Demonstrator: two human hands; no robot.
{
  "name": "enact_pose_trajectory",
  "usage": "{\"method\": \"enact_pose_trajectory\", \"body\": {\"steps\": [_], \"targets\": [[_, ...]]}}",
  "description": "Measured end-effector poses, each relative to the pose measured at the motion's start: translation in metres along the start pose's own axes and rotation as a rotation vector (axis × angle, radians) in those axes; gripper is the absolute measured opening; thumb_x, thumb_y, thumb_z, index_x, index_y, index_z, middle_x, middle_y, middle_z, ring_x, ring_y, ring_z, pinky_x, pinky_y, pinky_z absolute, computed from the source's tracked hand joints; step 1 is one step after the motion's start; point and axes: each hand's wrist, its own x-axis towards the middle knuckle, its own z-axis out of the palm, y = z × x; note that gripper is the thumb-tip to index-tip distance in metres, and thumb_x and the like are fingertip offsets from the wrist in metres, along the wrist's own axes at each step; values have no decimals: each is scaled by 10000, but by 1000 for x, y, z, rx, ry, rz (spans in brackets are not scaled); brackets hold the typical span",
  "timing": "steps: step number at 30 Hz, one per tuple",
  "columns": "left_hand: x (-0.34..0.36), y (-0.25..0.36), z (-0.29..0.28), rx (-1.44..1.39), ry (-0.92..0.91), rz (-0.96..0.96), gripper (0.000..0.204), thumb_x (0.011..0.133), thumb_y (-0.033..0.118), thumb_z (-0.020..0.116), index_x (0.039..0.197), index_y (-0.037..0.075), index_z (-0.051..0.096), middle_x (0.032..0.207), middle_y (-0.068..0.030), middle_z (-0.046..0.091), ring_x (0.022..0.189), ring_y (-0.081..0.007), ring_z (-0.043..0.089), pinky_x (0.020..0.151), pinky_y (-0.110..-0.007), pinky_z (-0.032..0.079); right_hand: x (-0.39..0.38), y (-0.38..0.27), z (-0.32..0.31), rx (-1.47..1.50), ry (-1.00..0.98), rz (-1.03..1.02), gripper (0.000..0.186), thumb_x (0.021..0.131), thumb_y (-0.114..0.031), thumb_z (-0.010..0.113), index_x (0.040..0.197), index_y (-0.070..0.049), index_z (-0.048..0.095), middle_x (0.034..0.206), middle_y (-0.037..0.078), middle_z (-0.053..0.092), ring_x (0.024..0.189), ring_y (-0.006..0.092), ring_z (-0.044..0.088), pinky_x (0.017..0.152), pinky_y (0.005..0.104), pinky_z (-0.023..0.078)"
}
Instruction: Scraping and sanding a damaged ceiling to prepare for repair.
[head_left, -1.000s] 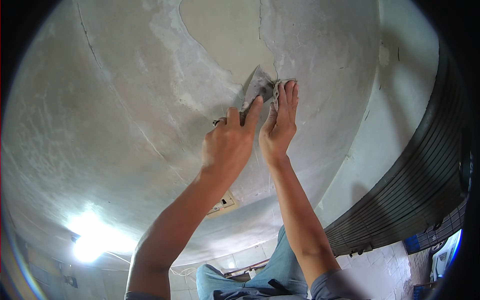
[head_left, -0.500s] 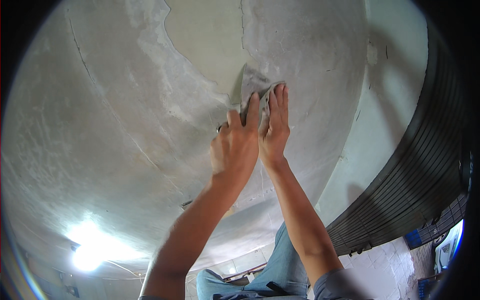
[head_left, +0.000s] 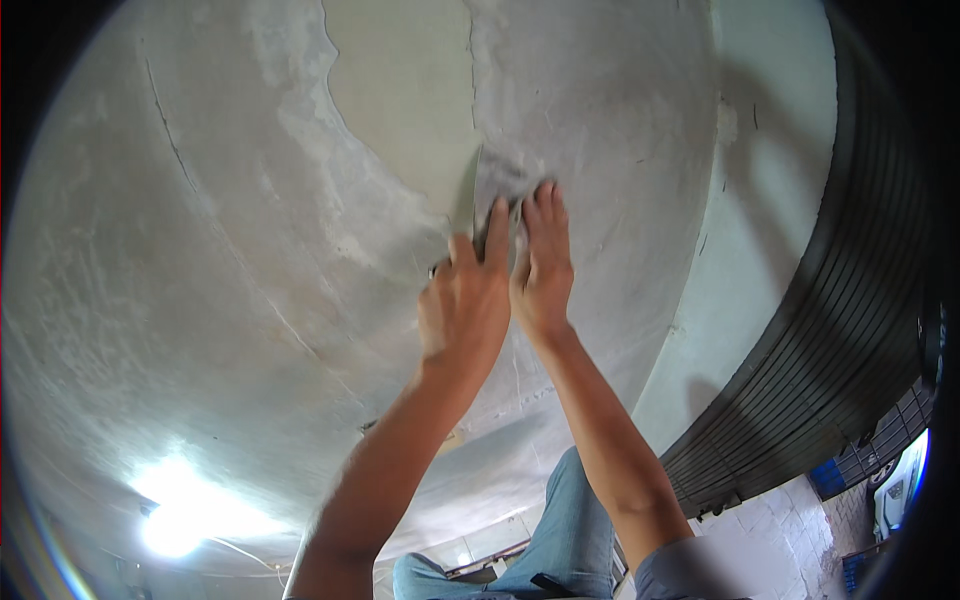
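At the lower right edge of the beige patch (head_left: 400, 95), left hand (head_left: 465, 305) grips a putty knife (head_left: 494, 176); right hand (head_left: 546, 262) lies close beside it, extended, hold unclear. Patch appears stripped; surrounding grey coating (head_left: 625, 125) looks largely intact.

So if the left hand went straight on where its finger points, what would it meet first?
The left hand would probably meet its own scraper blade first, then grey wall; how close blade and wall lie is hard to tell.
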Motion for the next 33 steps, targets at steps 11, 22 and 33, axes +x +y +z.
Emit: {"method": "enact_pose_trajectory", "body": {"steps": [11,22,33], "targets": [[94,-39,-54,68,7,6,523,956,121,551,1470,214,514,1045,-160,646,828,-329,738,696,-430,625,124,-7,18,-17,132,-324,430,927,104,520,1333,-16,595,1470,195,536,1425,369,440,1148,440,433],[-27,-121,-81,-347,152,-143,700,885,-88,578,1507,228,527,746,-120,544,549,-217,552,519,-369,471,46,-5,0,-114,-131,-338,430,954,49,540,1379,-8,581,1534,192,472,1460,362,400,1201,502,339],[-235,-59,-32,-691,-210,-346,542,893,-29,591,1421,95,596,790,-173,617,622,-319,625,553,-404,491,244,-31,38,-47,115,-516,447,915,71,529,1355,6,567,1472,221,518,1424,393,428,1173,485,371]]}}
